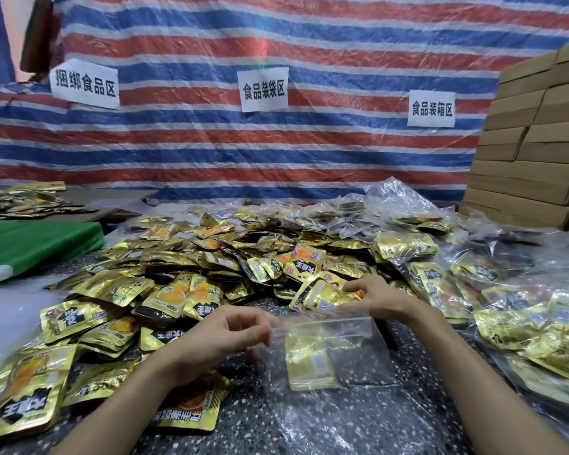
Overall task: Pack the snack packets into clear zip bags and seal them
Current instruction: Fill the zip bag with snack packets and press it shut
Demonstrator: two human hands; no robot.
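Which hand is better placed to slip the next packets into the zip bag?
Right. The right hand grips a few snack packets just beyond the zip bag's top edge, while the left hand pinches that edge and holds the bag.

Packets (194,257): gold foil, glossy, mirror-bright and crinkled, with black and orange print.
Zip bag (358,349): thin clear plastic at 6 o'clock, shiny and lightly creased.
Bags (523,310): clear plastic film at 3 o'clock, wrinkled and glinting.
Table (326,431): dark speckled surface, stone-like, smooth with a dull sheen.
Tarp (211,152): woven plastic at 12 o'clock, striped red, blue and white, faintly glossy, creased.
Signs (265,90): white paper, matt.
Boxes (532,152): brown cardboard at 2 o'clock, matt.
Sheet (37,239): green at 9 o'clock, smooth with a low sheen; material unclear.
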